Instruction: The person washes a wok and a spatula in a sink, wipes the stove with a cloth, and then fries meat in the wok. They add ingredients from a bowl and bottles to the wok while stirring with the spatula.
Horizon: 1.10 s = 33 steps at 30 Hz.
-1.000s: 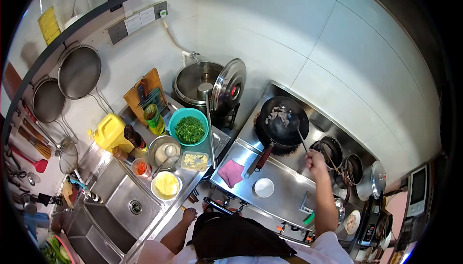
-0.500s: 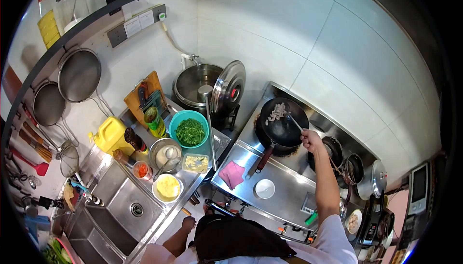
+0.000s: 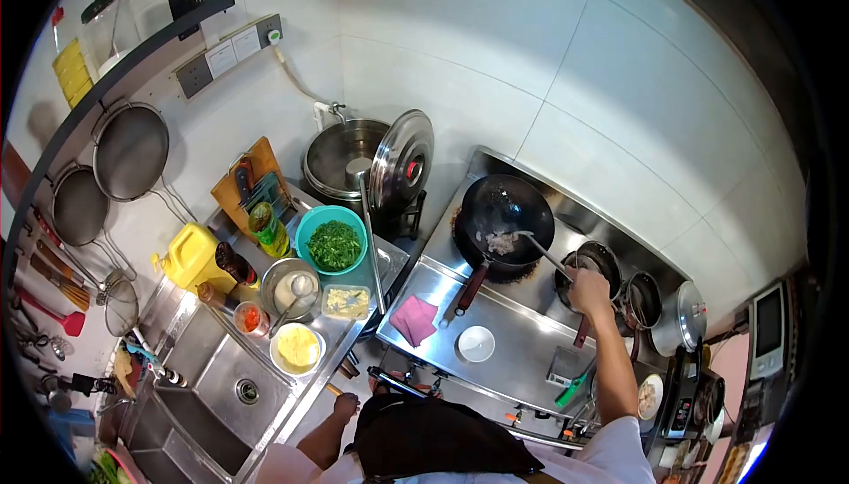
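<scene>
Right hand (image 3: 590,292): right of centre; fingers close around one slim metal ladle (image 3: 550,254).
Left hand (image 3: 347,405): lower centre; fingers curl, any hold unclear.
Wok (image 3: 519,205): one, dark, round, right of centre; pale meat pieces (image 3: 501,243) lie inside.
Cloth (image 3: 413,320): one, purple, creased, on the metal worktop (image 3: 441,307), lower centre.

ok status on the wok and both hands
Right hand gripping utensil, its end at meat in wok. Left hand low, grip unclear. No obstruction seen.
</scene>
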### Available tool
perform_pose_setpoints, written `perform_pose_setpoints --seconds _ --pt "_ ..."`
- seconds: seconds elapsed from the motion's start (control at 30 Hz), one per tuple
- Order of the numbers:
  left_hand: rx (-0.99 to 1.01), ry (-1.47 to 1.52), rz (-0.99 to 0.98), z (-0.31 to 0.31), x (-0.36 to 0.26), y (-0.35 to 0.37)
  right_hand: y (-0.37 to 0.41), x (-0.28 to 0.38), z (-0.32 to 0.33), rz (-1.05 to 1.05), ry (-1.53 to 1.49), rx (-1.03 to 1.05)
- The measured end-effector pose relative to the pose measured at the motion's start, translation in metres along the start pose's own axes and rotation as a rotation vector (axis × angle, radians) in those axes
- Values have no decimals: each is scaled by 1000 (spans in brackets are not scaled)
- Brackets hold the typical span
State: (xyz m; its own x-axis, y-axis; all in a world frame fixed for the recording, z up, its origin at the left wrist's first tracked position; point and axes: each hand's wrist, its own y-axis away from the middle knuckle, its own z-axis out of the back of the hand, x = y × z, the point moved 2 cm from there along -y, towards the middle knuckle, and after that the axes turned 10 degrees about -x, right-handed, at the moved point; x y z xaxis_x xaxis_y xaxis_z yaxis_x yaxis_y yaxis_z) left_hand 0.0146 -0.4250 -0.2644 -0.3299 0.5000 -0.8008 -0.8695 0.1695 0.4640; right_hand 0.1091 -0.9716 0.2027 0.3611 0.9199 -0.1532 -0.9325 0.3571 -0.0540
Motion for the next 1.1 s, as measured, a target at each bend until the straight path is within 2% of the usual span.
perform_pose_setpoints --seconds 0.07,0.13,0.17,0.2,0.23,0.27,0.3,0.37,0.47,0.6,0.67,0.73,0.8,0.83,0.93,0.97,1.03,1.07,1.1 --pt "-10 -48 -70 1 2 1 12 -2 -4 26 -72 -25" --pt "-9 232 392 -2 -19 9 10 0 -32 50 -119 -31" --pt "-44 299 463 -3 -27 11 3 0 -57 15 -149 -76" --pt "63 103 325 -5 -25 6 -4 0 -73 -19 -179 -123" --pt "76 -36 94 -9 -12 -6 -10 1 -80 -47 -149 -62" --pt "51 -179 -136 -6 -31 -6 -13 5 -82 -37 -157 -66" --pt "25 -49 37 -13 -17 -10 -14 10 -85 -106 -216 -108" --pt "-103 240 371 -12 -58 6 -14 11 -104 -168 -332 -247" --pt "-123 272 425 -17 -68 10 -13 16 -130 -132 -315 -198" --pt "-194 256 450 -20 -71 29 11 7 -141 -29 -282 -41" --pt "-158 168 453 -20 -67 44 18 -2 -161 -1 -266 -36" --pt "-136 103 425 -20 -37 46 22 -5 -172 -29 -297 -18" --pt "142 -889 -287 -17 -41 55 26 3 -175 -34 -381 -18" --pt "145 -854 -40 -20 -37 57 29 7 -177 -60 -456 -19" --pt "48 -739 -2 -21 -13 51 26 21 -189 -93 -585 -21" --pt "52 -741 -5 -20 -23 52 26 23 -189 -98 -584 -22" --pt "-94 -464 228 -10 -65 56 25 27 -186 -144 -607 -28" --pt "-86 -468 222 -12 -66 43 23 23 -182 -155 -604 -31" --pt "-166 -332 127 -14 -67 25 22 14 -172 -127 -588 -66"
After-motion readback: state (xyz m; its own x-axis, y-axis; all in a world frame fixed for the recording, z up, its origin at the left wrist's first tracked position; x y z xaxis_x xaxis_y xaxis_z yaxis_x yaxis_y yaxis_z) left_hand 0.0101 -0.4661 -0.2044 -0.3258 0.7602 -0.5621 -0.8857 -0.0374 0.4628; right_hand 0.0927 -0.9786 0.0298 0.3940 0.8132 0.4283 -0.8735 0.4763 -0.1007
